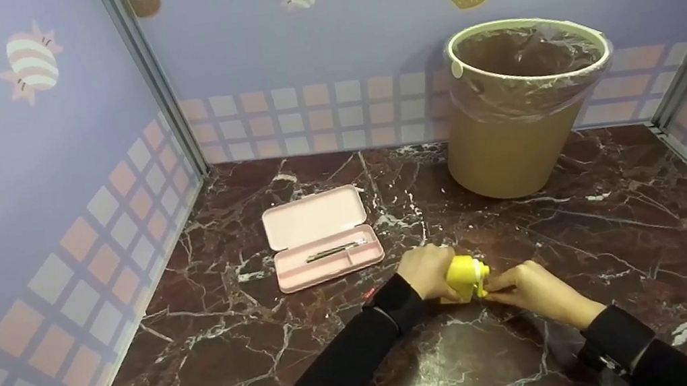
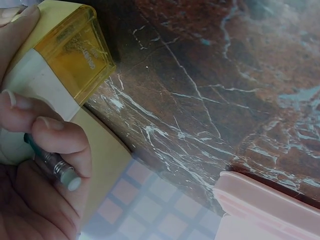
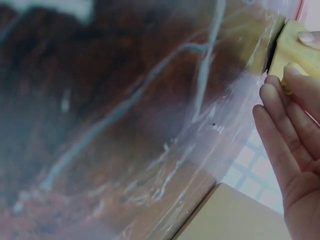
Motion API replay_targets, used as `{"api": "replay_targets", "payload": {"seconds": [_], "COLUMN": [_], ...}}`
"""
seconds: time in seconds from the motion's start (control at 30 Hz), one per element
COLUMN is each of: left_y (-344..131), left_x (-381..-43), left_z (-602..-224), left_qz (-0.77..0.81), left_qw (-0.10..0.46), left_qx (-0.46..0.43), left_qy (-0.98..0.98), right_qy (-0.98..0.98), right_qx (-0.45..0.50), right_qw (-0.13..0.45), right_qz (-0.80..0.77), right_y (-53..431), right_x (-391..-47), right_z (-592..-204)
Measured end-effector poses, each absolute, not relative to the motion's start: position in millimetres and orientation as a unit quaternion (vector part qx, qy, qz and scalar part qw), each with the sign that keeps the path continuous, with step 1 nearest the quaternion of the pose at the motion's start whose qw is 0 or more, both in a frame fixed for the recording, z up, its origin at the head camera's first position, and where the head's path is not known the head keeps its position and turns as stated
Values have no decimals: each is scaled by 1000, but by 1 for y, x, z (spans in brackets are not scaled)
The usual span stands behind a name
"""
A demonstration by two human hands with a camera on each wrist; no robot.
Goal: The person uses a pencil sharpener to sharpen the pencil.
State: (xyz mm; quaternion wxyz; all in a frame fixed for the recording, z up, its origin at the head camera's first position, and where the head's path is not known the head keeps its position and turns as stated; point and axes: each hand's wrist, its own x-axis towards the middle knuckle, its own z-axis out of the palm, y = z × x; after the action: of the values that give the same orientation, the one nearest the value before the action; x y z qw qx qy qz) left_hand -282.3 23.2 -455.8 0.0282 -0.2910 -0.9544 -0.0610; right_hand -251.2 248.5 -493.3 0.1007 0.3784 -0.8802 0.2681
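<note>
A yellow crank pencil sharpener (image 1: 462, 270) rests on the dark marbled table between the two hands. My left hand (image 1: 427, 271) grips its body from the left side. In the left wrist view, its clear yellow shavings drawer (image 2: 80, 62) shows, and a dark pencil (image 2: 56, 166) with a metal ferrule and pale eraser sticks out between the left fingers. The pencil's other end is hidden. On the sharpener's right side, my right hand (image 1: 538, 290) pinches the small yellow crank handle (image 3: 286, 88) between thumb and forefinger; the other fingers extend loosely in the right wrist view.
Behind and left of the hands lies an open pink pencil case (image 1: 315, 219) with a few pencils (image 1: 335, 250) inside. A tan waste bin (image 1: 515, 154) with a clear plastic liner stands at the back right. Patterned panels (image 1: 307, 42) enclose the table's back and sides.
</note>
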Motion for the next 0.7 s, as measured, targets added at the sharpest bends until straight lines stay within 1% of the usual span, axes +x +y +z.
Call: {"api": "replay_targets", "payload": {"seconds": [0.23, 0.33, 0.7], "left_y": [24, 24, 23], "left_x": [-284, -284, -283], "left_z": [-458, -459, -455], "left_qz": [-51, -53, -50], "left_qw": [42, 42, 31], "left_qx": [-295, -294, -287], "left_qy": [-953, -954, -956], "right_qy": [-882, -883, -872], "right_qx": [376, 375, 394], "right_qw": [71, 66, 82], "right_qz": [274, 274, 279], "right_y": [250, 250, 249], "right_x": [-244, -242, -237], "right_z": [-486, -484, -478]}}
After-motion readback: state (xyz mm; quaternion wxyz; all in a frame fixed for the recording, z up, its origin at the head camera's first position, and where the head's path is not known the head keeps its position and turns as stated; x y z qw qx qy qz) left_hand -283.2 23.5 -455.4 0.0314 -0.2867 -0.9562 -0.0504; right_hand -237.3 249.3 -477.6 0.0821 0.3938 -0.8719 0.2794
